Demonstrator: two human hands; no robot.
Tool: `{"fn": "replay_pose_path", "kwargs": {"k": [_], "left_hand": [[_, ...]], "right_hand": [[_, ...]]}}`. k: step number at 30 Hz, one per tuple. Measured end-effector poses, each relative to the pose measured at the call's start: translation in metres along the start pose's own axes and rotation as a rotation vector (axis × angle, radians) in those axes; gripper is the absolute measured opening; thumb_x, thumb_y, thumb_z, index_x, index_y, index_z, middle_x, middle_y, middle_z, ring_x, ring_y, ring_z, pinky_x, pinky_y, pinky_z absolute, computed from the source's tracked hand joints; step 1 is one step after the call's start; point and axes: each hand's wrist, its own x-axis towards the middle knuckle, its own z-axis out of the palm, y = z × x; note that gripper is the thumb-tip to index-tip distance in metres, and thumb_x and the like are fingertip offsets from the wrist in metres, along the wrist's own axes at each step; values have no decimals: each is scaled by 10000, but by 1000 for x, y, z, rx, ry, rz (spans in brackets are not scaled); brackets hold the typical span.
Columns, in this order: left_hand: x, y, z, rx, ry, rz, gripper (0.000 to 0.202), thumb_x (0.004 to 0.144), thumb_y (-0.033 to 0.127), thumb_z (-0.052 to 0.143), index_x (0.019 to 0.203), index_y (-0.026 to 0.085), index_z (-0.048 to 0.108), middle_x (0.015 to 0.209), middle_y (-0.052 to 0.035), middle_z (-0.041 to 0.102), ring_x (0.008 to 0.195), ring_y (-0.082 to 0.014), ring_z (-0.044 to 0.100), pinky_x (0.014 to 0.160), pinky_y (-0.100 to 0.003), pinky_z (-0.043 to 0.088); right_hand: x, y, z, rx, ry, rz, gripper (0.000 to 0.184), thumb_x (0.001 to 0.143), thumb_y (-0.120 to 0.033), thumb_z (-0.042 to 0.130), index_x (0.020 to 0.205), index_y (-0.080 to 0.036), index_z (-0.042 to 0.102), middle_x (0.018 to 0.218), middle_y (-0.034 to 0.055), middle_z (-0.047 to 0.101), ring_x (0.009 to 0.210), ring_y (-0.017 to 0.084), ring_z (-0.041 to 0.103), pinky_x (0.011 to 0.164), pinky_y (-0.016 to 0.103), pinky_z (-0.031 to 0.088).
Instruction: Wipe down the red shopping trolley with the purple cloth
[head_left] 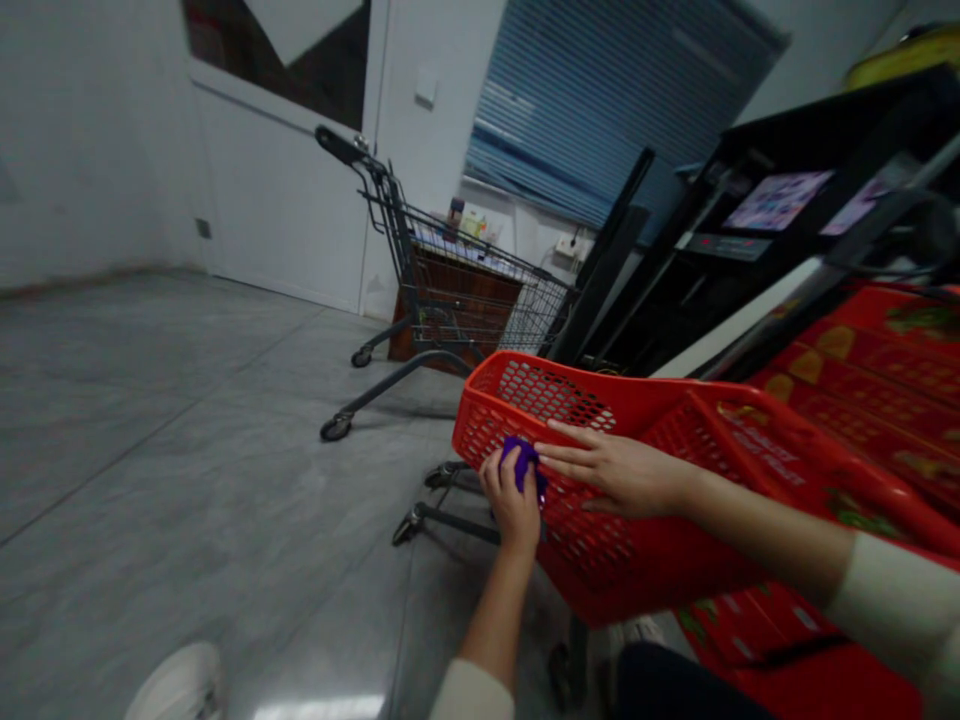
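While your left hand (pixel 514 505) is closed around the purple cloth (pixel 521 462) and pressing it onto the mesh side of the red cart (pixel 675 570), your right hand (pixel 619 470) lies flat and open just beside it. Its fingers are spread on the same wall and it's gripping nothing. So the cloth sits bunched in your left fist, right up against the holes near the cart's front corner.

Stuff I'd watch, just my read:

- The red cart sits on a wheeled frame (pixel 420 520) and the floor (pixel 187 450) looks smooth and shiny. Both hands lean on one side, so a hard push could make it roll or swing away from you. The flat right hand is only resting there, so it won't stop that.
- The grey metal cart (pixel 465 290) is parked near, just beyond the front of the red one. If the red one scoots forward, that's what it bumps.
- A loose corner of the cloth could snag in the mesh holes, and a fingertip could too.
- Your shoe (pixel 176 685) is planted well off to the left, so you look stretched over. If the cart moves, your balance could go with it.
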Motion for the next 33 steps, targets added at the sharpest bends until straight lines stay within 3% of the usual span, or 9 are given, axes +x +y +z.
{"fn": "replay_pose_path", "kwargs": {"k": [4, 6, 10, 15, 23, 30, 33], "left_hand": [[28, -10, -5, 1, 74, -49, 313, 948, 348, 513, 1192, 183, 621, 1192, -126, 572, 1158, -228, 498, 1039, -431, 394], [31, -12, -6, 3, 85, -71, 319, 949, 356, 507, 1195, 186, 620, 1197, -125, 570, 1162, -230, 499, 1040, -432, 392], [0, -6, -7, 4, 46, -76, 308, 943, 342, 517, 1193, 195, 621, 1201, -122, 571, 1169, -230, 497, 1036, -434, 397], [-43, 3, -6, -9, -18, -81, 291, 935, 314, 535, 1186, 201, 628, 1188, -121, 573, 1153, -229, 506, 1012, -430, 420], [2, 11, -7, -19, 15, -85, 304, 939, 338, 525, 1189, 197, 629, 1191, -121, 574, 1143, -230, 508, 1017, -438, 416], [-45, 44, -9, -12, -147, 166, 297, 916, 247, 556, 1205, 234, 625, 1213, -106, 588, 1173, -231, 498, 1004, -431, 443], [-34, 41, -9, -9, -130, 164, 280, 923, 260, 549, 1189, 234, 634, 1212, -103, 583, 1180, -235, 493, 1012, -437, 437]], "right_hand": [[1, -8, -3, -21, -39, 36, 620, 892, -291, 560, 1483, -196, 396, 1521, 64, 419, 1495, 305, 61, 1186, 516, 257], [-2, -11, -6, -26, -55, 35, 574, 900, -295, 558, 1457, -222, 442, 1502, 51, 447, 1493, 299, 94, 1195, 525, 231], [-18, -17, -11, -9, -76, -2, 589, 885, -292, 594, 1453, -291, 438, 1482, 20, 474, 1470, 254, 228, 1209, 508, 201], [-41, -25, -15, -44, -73, -29, 613, 903, -273, 572, 1483, -289, 376, 1480, 22, 473, 1436, 229, 319, 1195, 465, 260], [-59, -33, -14, -105, -24, 17, 642, 902, -225, 544, 1508, -247, 334, 1454, 53, 507, 1410, 223, 370, 1167, 435, 337], [-61, -34, -15, -149, -6, -23, 642, 892, -201, 533, 1504, -220, 342, 1434, 60, 530, 1386, 202, 409, 1170, 420, 330], [-71, -39, -15, -163, -7, -17, 677, 869, -182, 529, 1512, -237, 323, 1443, 31, 522, 1384, 192, 410, 1179, 412, 315]]}}
